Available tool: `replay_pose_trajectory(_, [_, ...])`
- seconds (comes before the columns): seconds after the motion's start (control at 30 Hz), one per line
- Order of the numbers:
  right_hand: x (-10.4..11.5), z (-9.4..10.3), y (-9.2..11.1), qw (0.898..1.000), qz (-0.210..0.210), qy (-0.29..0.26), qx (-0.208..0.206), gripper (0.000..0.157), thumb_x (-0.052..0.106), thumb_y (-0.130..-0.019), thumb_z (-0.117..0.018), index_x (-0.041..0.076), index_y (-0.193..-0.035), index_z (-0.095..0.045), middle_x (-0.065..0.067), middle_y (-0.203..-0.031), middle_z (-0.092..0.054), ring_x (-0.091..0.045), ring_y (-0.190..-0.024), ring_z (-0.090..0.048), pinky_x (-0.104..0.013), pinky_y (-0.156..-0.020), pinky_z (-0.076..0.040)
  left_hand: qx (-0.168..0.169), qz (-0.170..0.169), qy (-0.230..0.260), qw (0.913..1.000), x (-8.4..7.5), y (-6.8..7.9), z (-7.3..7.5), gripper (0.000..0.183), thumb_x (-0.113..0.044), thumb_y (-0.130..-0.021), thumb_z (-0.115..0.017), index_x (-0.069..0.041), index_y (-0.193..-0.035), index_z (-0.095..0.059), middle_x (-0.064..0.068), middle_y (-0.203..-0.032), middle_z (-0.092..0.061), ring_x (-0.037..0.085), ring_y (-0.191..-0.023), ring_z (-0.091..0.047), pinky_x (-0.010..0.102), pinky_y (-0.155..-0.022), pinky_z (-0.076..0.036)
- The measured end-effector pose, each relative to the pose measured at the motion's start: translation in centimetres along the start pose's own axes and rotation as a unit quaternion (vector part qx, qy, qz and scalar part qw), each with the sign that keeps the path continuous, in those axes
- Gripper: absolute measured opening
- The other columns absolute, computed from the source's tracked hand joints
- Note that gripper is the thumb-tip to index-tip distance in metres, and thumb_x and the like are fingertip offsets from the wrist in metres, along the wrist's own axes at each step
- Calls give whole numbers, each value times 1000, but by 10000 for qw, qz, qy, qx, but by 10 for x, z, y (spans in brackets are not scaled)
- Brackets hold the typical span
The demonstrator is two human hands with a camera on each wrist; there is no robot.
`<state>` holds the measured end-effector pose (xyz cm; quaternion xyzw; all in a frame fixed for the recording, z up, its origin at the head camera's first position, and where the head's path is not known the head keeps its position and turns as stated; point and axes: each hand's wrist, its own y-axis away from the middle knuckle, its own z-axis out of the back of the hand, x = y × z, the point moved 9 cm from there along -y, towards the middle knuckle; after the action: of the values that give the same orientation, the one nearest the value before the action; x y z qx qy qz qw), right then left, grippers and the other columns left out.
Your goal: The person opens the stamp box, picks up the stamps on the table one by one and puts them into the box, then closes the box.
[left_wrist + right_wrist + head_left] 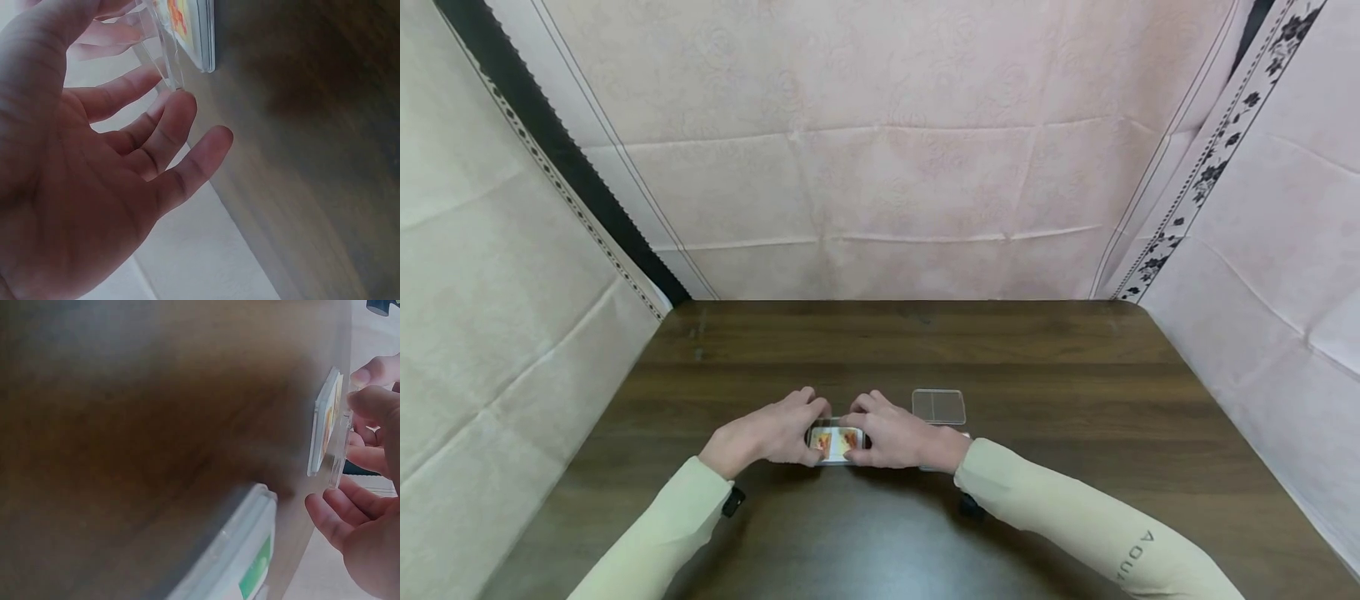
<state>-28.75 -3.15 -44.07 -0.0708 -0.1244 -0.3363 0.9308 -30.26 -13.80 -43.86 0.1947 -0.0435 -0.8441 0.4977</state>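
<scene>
A flat white case point(835, 446) with orange and yellow pictures lies on the brown table between both hands. Just above it, a clear plastic cover point(339, 453) is tilted slightly off the case in the right wrist view. My left hand point(781, 429) pinches the cover's left end, thumb on the near side and fingers on the far side; its last fingers point(209, 147) stay loose. At the opposite end, my right hand point(891, 432) holds the cover between thumb and fingers. The left wrist view shows the cover's corner point(175, 78) beside the case's edge.
Another clear, flat plastic piece point(938, 407) lies behind my right wrist. A second white case with a green picture point(256, 569) rests close to that wrist, mostly hidden by it in the head view. Pale cloth point(887, 183) hangs behind the wooden table point(880, 342) and along both sides.
</scene>
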Motion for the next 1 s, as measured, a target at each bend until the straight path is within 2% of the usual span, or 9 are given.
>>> replay_pose_trajectory(0.33, [-1, -5, 0, 10000, 10, -14, 5, 52, 43, -91, -67, 15, -134, -60, -5, -124, -55, -14, -106, -46, -21, -77, -48, -40, 54, -62, 10000, 1, 1, -4, 57, -38, -77, -82, -20, -123, -54, -2, -106, -46, 14, -92, -48, 31, -76, -48])
replay_pose_trajectory(0.63, [-2, -9, 3, 10000, 20, -80, -23, 51, 42, -91, -68, 15, -133, -60, -5, -125, -55, -14, -107, -46, -21, -78, -48, -48, -51, -40, 10000, -1, 2, -9, 55, -37, -79, -80, -18, -123, -54, -2, -106, -45, 13, -89, -47, 30, -75, -47])
replay_pose_trajectory(1.0, [-1, -10, 4, 9999, 76, 108, -33, 50, 43, -90, -69, 16, -132, -61, -5, -123, -57, -15, -105, -48, -22, -80, -48, 39, -28, -80, 10000, -4, -1, -11, 56, -37, -78, -81, -18, -123, -55, -1, -107, -46, 14, -91, -47, 31, -76, -48])
